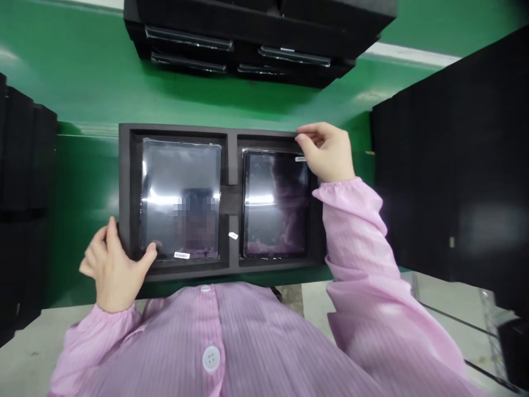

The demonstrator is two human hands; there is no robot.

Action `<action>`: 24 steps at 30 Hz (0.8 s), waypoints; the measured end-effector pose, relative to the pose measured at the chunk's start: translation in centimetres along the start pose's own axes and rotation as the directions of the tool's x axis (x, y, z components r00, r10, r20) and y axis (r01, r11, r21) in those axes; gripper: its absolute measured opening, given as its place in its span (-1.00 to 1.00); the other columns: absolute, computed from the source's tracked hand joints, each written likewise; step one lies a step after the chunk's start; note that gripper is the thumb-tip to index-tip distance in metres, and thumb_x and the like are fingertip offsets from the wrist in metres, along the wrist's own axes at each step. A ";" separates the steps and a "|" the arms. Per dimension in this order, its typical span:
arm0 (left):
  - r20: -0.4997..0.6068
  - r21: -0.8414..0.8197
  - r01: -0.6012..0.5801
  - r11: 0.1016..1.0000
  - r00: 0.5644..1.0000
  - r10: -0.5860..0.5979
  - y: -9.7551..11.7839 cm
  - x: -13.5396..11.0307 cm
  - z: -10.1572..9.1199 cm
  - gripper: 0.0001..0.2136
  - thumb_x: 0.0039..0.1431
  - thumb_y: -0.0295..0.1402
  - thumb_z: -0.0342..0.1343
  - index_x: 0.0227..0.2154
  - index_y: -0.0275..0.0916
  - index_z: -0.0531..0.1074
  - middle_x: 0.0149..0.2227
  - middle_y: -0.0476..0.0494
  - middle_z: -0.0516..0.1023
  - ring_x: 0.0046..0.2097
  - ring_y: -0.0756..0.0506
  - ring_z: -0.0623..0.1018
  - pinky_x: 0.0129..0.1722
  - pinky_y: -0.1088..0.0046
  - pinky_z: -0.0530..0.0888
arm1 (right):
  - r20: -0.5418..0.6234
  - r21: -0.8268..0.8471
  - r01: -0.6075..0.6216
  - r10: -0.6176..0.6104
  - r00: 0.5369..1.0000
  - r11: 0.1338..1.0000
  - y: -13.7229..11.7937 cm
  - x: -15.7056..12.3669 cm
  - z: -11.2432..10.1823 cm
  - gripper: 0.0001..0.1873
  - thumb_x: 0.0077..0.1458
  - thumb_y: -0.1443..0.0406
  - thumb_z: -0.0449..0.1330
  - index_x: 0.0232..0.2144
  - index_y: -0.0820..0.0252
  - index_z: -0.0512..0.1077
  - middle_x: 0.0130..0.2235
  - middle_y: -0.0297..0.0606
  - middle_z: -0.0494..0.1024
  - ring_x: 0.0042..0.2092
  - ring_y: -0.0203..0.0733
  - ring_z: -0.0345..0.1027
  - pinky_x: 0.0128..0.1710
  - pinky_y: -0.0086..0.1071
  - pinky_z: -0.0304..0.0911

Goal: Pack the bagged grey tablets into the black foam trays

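Observation:
A black foam tray [233,160] with two compartments lies in front of me. The left compartment holds a tablet [179,171] with a glossy dark screen and clear film; a white label sits at its lower edge. In the right compartment is a second tablet [275,220], with a label near its upper right corner. My left hand [113,270] is open at the tray's lower left corner, its thumb over the left tablet's corner and its fingers outside the wall. My right hand [328,151] pinches the tray's upper right rim. Its wrist and sleeve cover part of that side.
The tray rests on a green tabletop [86,193]. At the back stands a stack of black foam trays [256,22] with tablet edges showing. More black stacks rise at the left [25,209] and right [430,182]. A small white sticker [233,235] lies on the tray's divider.

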State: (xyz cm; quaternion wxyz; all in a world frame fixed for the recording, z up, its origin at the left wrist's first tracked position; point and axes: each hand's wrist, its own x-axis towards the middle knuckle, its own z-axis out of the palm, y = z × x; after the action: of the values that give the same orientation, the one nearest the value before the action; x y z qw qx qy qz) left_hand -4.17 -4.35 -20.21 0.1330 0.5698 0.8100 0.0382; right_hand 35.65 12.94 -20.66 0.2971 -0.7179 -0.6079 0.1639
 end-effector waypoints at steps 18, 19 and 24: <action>0.017 0.108 -0.741 0.662 0.668 0.744 10.7 -1.8 2.8 -0.49 0.20 -0.43 -0.04 0.20 -0.57 0.29 0.24 -0.62 0.32 0.19 -0.45 0.38 0.08 -0.01 0.36 | 0.119 -0.298 0.210 -0.182 0.976 0.931 3.2 -2.3 -0.4 -0.53 0.03 0.54 -0.09 -0.21 0.12 0.52 -0.04 -0.15 0.57 0.07 0.03 0.32 0.07 -0.02 0.19; 0.020 0.110 -0.740 0.664 0.670 0.743 10.9 -1.9 2.8 -0.48 0.21 -0.41 -0.03 0.20 -0.56 0.28 0.24 -0.63 0.31 0.20 -0.47 0.37 0.08 -0.03 0.35 | 0.132 -0.297 0.218 -0.186 0.974 0.930 3.2 -2.3 -0.5 -0.53 0.04 0.55 -0.09 -0.22 0.12 0.52 -0.05 -0.15 0.57 0.07 0.03 0.32 0.08 -0.02 0.18; 0.021 0.001 -0.696 0.718 0.718 0.696 12.0 -2.1 2.2 -0.47 0.22 -0.44 -0.08 0.25 -0.49 0.23 0.24 -0.53 0.35 0.23 -0.39 0.39 0.14 0.03 0.35 | 0.179 -0.311 0.253 -0.204 0.962 0.916 3.1 -2.5 -1.0 -0.60 0.07 0.50 -0.07 -0.19 0.13 0.47 -0.04 -0.11 0.54 0.10 0.08 0.28 0.09 -0.01 0.20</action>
State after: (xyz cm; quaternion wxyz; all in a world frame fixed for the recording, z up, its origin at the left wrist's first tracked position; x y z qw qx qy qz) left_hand 8.08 -2.34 -19.43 0.1140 0.8333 0.5356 0.0764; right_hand 38.11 9.99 -22.20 0.1451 -0.6677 -0.7263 0.0747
